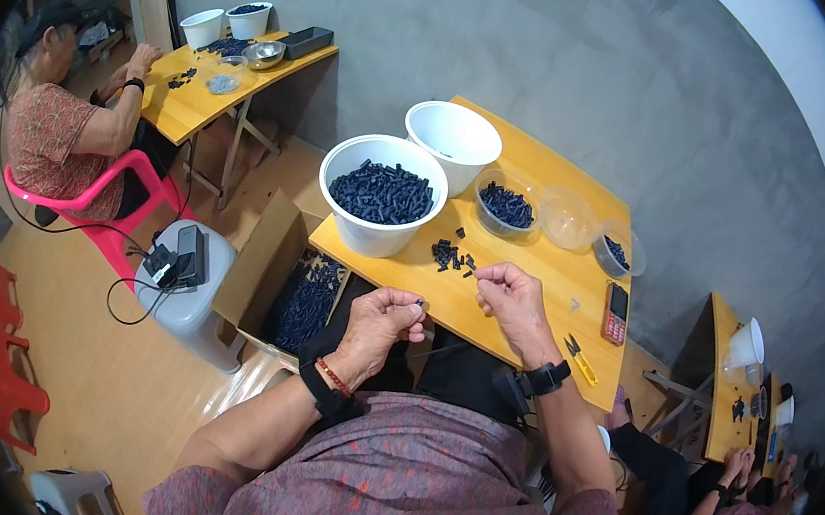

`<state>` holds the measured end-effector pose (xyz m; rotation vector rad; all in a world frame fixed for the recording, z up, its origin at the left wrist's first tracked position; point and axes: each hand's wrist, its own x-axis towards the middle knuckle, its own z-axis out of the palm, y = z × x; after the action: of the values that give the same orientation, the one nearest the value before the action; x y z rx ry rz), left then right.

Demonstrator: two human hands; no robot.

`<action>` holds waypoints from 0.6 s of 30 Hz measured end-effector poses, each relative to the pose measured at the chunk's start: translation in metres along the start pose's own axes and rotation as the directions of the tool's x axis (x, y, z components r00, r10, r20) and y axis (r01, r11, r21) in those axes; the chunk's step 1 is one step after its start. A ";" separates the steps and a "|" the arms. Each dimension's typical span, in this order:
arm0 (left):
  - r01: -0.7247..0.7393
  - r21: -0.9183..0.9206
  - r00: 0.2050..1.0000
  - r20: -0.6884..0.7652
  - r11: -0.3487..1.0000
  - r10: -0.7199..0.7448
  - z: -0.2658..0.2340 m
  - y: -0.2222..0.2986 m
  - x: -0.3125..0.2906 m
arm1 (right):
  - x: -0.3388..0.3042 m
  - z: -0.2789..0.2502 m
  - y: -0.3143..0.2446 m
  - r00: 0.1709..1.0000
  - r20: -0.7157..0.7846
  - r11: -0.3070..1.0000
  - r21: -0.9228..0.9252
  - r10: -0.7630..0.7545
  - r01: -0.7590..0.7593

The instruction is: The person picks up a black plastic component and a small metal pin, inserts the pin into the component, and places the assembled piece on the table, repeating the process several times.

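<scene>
Left hand [377,330], its fingers [412,330] pinching a small dark piece [419,302] by the yellow bench's near edge [470,330], right hand [516,309] (grip indiscernible) beside loose black pieces [447,255]; slackened pressure could drop the piece onto the black trousers [470,379].

Your yellow table [532,170] carries two white plastic buckets [374,239], a small scatter of short black pieces [447,256], clear round plastic containers [568,222], a red keypad phone [616,315] and, near your edge, yellow-handled snips [583,366].

The fisheye head view looks down from close above the left hand [381,325], right hand [518,307] and counter [553,274].
</scene>
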<state>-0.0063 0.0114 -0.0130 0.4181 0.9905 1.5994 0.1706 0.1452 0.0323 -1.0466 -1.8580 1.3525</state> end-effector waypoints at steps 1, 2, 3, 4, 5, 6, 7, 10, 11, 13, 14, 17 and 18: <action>0.013 0.007 0.999 0.030 1.000 -0.013 0.002 0.000 -0.001 | -0.007 0.003 0.000 1.000 0.015 0.995 0.095 0.010 -0.012; 0.026 0.013 0.998 0.059 1.000 -0.027 0.002 -0.001 -0.003 | -0.013 0.005 0.001 0.999 0.032 0.982 0.189 0.019 -0.024; 0.029 0.016 0.998 0.059 0.999 -0.030 0.002 -0.001 -0.003 | -0.019 0.007 0.002 0.999 0.030 0.981 0.192 0.022 -0.027; 0.037 0.006 0.995 0.096 0.999 -0.038 0.003 -0.002 -0.004 | -0.023 0.009 0.002 0.997 0.075 0.967 0.254 -0.002 -0.017; 0.045 -0.003 0.990 0.132 0.999 -0.044 0.003 -0.003 -0.004 | -0.027 0.011 0.002 0.993 0.118 0.949 0.316 -0.028 -0.011; 0.048 -0.002 0.990 0.132 0.999 -0.047 0.003 -0.003 -0.005 | -0.031 0.014 -0.001 0.993 0.116 0.948 0.317 -0.026 -0.012; 0.053 -0.003 0.986 0.158 0.999 -0.052 0.004 -0.003 -0.006 | -0.035 0.018 -0.005 0.993 0.117 0.946 0.323 -0.026 -0.013; 0.053 0.003 0.976 0.213 0.999 -0.053 0.003 -0.003 -0.007 | -0.040 0.023 -0.008 0.993 0.111 0.945 0.328 -0.029 -0.009; 0.047 0.009 0.968 0.244 0.999 -0.048 0.003 -0.003 -0.008 | -0.041 0.024 -0.009 0.994 0.105 0.946 0.325 -0.033 -0.003; 0.047 0.018 0.966 0.255 0.999 -0.050 0.004 -0.003 -0.008 | -0.043 0.027 -0.015 0.993 0.103 0.964 0.267 -0.051 0.022; 0.048 0.027 0.962 0.267 0.999 -0.053 0.004 -0.003 -0.008 | -0.044 0.028 -0.017 0.993 0.100 0.977 0.206 -0.069 0.047; 0.041 0.027 0.962 0.269 0.999 -0.047 0.003 -0.003 -0.008 | -0.045 0.031 -0.014 0.991 0.085 0.978 0.189 -0.106 0.088; 0.041 0.026 0.962 0.269 0.999 -0.046 0.002 -0.003 -0.008 | -0.045 0.032 -0.015 0.991 0.086 0.978 0.188 -0.106 0.088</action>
<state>-0.0005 0.0052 -0.0122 0.6066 0.8026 1.4489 0.1633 0.0888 0.0363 -0.7998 -1.7876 1.5067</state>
